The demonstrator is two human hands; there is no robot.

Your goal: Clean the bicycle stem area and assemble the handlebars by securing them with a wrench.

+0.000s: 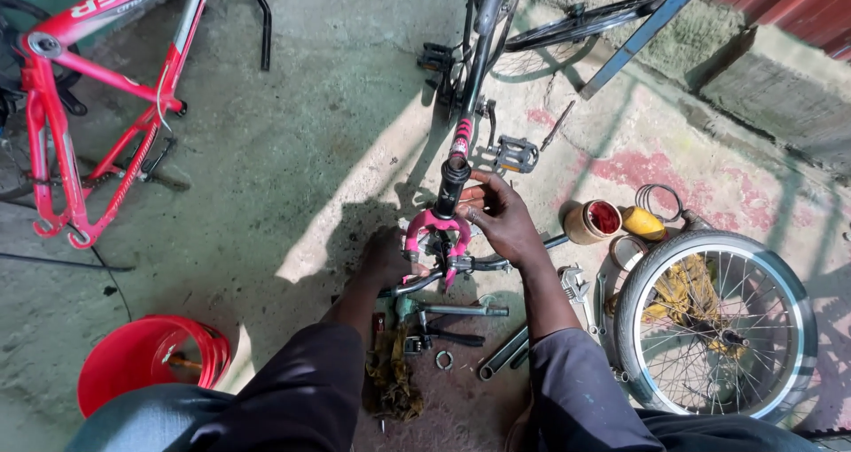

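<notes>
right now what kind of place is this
Probably an informal outdoor bicycle repair spot. On the stained concrete floor stand a stripped red bike frame and a loose wheel, with wrenches scattered below a pink fork that both hands work on.

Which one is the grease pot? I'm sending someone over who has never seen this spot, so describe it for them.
Start at the small spoked wheel lying flat on the concrete. Just beyond its rim, on the side toward the right hand, sits a cluster of small things. The grease pot is the round tan tub tipped over with red inside, beside a yellow bottle.
</notes>
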